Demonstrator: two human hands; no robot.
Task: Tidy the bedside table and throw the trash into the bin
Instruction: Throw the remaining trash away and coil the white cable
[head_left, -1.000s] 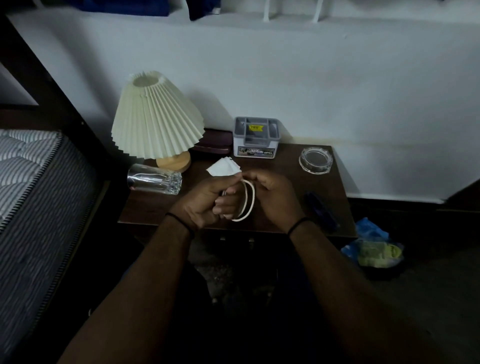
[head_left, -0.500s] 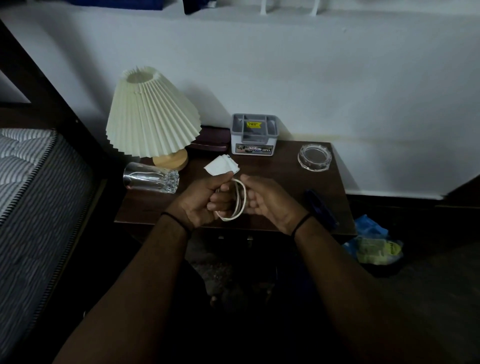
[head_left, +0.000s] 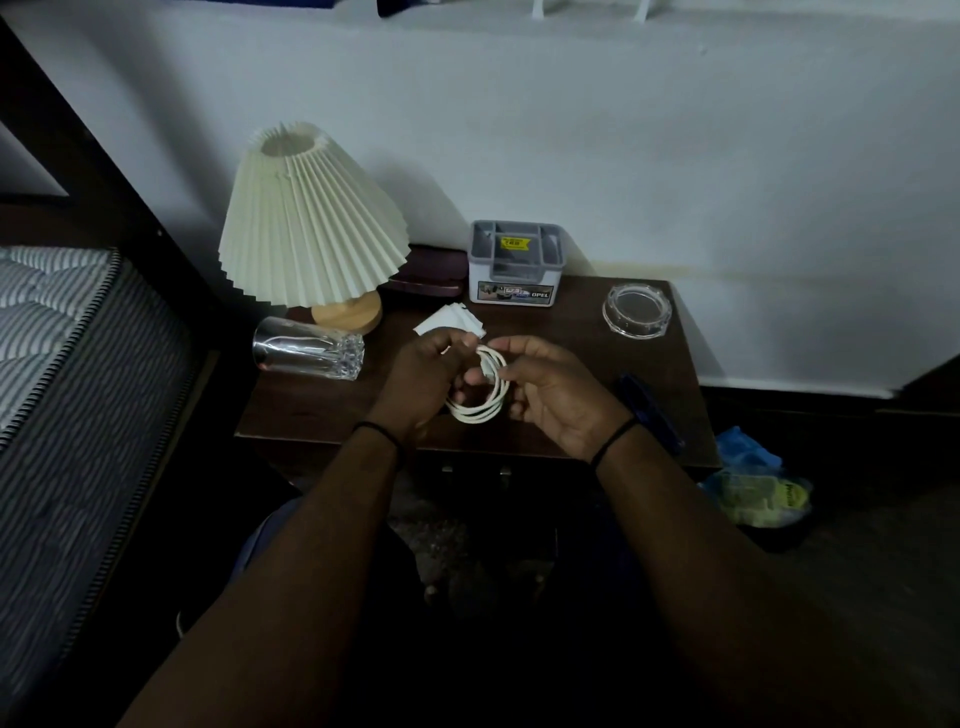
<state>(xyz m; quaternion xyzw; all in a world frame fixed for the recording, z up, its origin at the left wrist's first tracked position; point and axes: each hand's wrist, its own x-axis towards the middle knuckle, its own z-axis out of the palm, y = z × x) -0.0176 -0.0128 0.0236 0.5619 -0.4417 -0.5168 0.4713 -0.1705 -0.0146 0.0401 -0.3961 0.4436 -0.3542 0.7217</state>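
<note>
Coiled tighter now, white cable (head_left: 480, 395) sits between left hand (head_left: 426, 374) and right hand (head_left: 558, 395).

"OPEL" on the grey box (head_left: 515, 262) front label, yellow sticker inside it unreadable

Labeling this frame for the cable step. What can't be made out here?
All in the head view:
- Cable: both ends hidden inside the left hand and right hand.
- Dark blue object at the table's right edge: too dim to identify, partly behind the right wrist.
- Bin: only bagged contents show; its body is lost in shadow.
- Organizer box: label print too small.
</note>
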